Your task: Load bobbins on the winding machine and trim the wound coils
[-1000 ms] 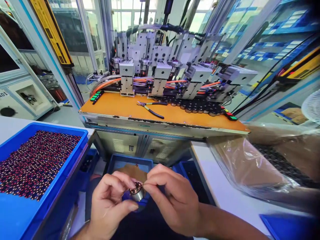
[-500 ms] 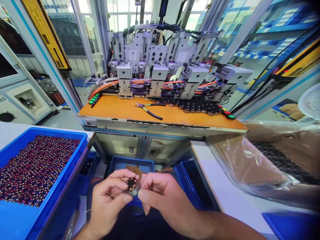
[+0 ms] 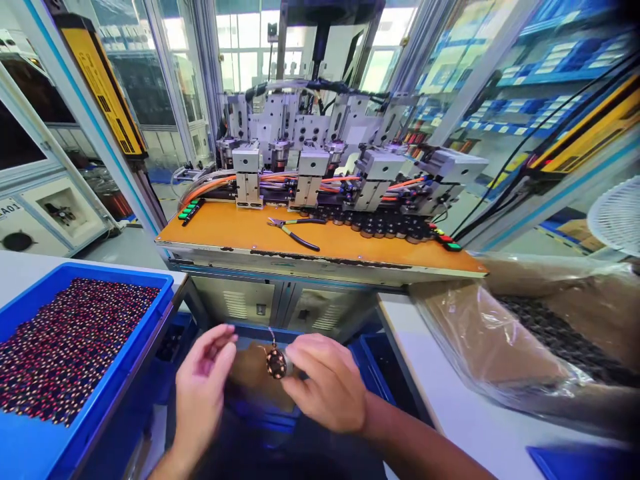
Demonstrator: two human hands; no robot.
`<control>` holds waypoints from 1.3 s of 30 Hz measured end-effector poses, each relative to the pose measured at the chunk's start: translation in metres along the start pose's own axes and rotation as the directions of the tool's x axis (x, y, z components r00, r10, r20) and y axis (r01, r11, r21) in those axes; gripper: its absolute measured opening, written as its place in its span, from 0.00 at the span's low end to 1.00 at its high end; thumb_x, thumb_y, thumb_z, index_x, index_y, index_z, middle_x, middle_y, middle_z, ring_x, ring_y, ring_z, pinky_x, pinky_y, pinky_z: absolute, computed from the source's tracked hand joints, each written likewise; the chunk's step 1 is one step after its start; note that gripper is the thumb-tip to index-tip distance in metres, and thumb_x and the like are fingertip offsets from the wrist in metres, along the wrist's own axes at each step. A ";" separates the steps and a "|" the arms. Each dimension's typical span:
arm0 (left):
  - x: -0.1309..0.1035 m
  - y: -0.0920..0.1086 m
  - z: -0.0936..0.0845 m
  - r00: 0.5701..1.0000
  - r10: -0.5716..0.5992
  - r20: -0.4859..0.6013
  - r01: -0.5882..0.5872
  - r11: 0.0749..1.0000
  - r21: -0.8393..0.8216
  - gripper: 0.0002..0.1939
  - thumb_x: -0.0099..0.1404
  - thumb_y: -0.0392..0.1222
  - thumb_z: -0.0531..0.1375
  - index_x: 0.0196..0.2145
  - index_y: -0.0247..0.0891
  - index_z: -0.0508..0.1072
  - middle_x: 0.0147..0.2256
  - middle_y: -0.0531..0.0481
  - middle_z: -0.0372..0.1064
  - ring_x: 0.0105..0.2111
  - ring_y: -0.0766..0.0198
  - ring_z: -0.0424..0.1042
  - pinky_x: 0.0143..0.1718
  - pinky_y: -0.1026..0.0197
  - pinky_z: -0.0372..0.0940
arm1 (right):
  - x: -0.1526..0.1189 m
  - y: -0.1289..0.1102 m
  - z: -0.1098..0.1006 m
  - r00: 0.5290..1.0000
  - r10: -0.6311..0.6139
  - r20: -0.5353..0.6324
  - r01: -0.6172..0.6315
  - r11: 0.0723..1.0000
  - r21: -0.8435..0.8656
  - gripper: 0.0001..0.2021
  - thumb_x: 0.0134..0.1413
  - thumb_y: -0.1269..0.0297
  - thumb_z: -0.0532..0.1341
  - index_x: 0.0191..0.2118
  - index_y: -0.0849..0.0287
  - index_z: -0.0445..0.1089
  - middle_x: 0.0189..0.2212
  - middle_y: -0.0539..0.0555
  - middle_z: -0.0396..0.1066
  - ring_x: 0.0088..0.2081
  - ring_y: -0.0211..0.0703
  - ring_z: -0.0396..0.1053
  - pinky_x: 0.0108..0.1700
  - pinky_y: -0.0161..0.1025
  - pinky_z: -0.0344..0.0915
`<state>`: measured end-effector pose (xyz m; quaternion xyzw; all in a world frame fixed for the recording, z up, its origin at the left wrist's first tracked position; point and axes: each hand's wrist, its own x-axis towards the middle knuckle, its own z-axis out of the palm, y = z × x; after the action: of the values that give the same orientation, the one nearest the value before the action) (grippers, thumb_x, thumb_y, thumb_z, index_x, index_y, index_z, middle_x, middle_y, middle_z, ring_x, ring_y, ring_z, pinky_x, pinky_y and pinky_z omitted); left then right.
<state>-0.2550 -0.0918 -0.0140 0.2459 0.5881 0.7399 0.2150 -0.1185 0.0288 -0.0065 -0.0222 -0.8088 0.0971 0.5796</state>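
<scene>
A small round motor stator [image 3: 276, 364] with copper windings shows its ringed face to the left, and a short twist of wire sticks up from its top edge. My right hand [image 3: 330, 383] grips it between thumb and fingers, over the dark space in front of my body. Just left of it, my left hand [image 3: 204, 377] is raised with loosely bent fingers apart from the thumb; I see nothing in it. The two hands do not touch.
Left, a blue tray [image 3: 167, 283] holds many small wound parts. Ahead, an orange machine table [image 3: 235, 230] carries cutting pliers [image 3: 295, 232], dark round parts [image 3: 380, 225] and a winding machine [image 3: 310, 173]. Right, a plastic-lined box [image 3: 450, 320] holds dark parts; a blue bin [image 3: 375, 367] stands below.
My left hand has let go of the stator and moved left. The stator is now in my right hand alone, turned with its wire twist upward. The head view has tilted up slightly.
</scene>
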 end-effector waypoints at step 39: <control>-0.005 0.043 -0.003 0.662 0.339 0.669 -0.693 0.616 0.375 0.15 0.61 0.30 0.64 0.45 0.41 0.76 0.46 0.48 0.78 0.44 0.64 0.79 0.48 0.67 0.73 | 0.047 0.011 -0.064 0.851 -0.351 0.390 0.345 0.935 0.087 0.08 0.62 0.72 0.58 0.44 0.65 0.73 0.36 0.56 0.72 0.35 0.41 0.67 0.35 0.39 0.65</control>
<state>-0.2545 -0.1065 0.0265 0.6624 0.6034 0.4416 0.0462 -0.0743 0.0550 0.0554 0.1487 -0.8997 -0.0012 0.4104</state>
